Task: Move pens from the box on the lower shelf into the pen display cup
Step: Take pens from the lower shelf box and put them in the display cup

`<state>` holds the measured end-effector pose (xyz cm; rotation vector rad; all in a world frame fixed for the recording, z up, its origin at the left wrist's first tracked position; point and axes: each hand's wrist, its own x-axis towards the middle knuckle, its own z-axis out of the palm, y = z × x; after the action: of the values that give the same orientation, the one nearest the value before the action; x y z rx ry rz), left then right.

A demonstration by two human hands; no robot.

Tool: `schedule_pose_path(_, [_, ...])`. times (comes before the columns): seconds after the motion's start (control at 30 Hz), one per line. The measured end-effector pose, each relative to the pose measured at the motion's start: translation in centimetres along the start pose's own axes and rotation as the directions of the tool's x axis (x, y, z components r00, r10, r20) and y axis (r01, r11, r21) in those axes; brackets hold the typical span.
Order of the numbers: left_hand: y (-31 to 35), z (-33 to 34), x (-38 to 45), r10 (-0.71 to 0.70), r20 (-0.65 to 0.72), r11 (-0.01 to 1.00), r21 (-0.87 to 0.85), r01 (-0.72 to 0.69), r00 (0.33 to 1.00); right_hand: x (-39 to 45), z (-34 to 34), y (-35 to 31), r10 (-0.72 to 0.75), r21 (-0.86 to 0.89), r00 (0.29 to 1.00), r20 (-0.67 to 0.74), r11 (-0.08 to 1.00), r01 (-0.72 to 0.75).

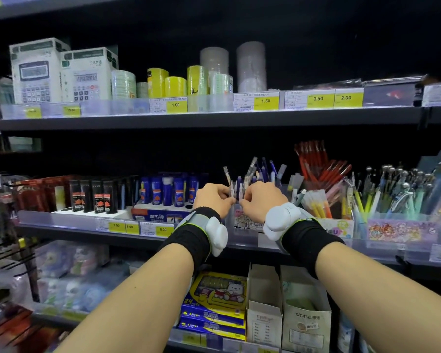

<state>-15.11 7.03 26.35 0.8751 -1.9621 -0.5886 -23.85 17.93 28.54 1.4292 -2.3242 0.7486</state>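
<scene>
Both my hands are raised to the middle shelf at a clear pen display cup [242, 220] full of blue and clear-capped pens [262, 171]. My left hand [211, 200] pinches pens at the cup's left side with curled fingers. My right hand [261, 200] grips pens at the cup's middle, its fingertips almost touching the left hand's. On the lower shelf stand two open white cardboard boxes [264, 301], [304, 309]; their contents are hidden from this angle.
Red pens [321, 164] and cups of pastel pens [382, 194] stand right of the cup. Blue and black tubes [168, 189] fill the shelf to its left. The shelf edge [92, 222] carries price tags. Calculator boxes [61, 72] and tape rolls sit above.
</scene>
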Motion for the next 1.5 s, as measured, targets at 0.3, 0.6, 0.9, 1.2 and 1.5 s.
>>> schedule_pose_path(0.3, [-2.8, -1.1, -2.3, 0.229, -0.136, 0.973, 0.018, -0.229, 0.964, -1.9, 1.2, -0.6, -0.099, 0.076, 0.993, 0.065, 0.993, 0.094])
schedule_pose_path(0.6, [-8.5, -3.6, -7.0, 0.339, 0.030, 0.936, 0.089, -0.340, 0.940, -4.1, 4.2, -1.9, -0.286, 0.142, 0.947, 0.143, 0.953, 0.267])
schedule_pose_path(0.9, [-18.0, -3.4, -10.7, -0.048, 0.342, 0.977, 0.210, -0.026, 0.939, -7.0, 12.0, -2.5, -0.279, 0.130, 0.842, 0.462, 0.960, 0.247])
schedule_pose_path(1.2, [-24.6, -1.5, -12.6, -0.290, 0.269, 0.908, 0.380, 0.176, 0.918, -8.2, 21.2, -0.3, -0.066, 0.064, 0.796, 0.602, 0.997, 0.034])
schedule_pose_path(1.5, [-29.0, -0.8, -11.3, -0.308, 0.091, 0.865, 0.442, 0.239, 0.947, -6.8, 26.3, 0.6, 0.143, 0.017, 0.684, 0.715, 0.975, -0.222])
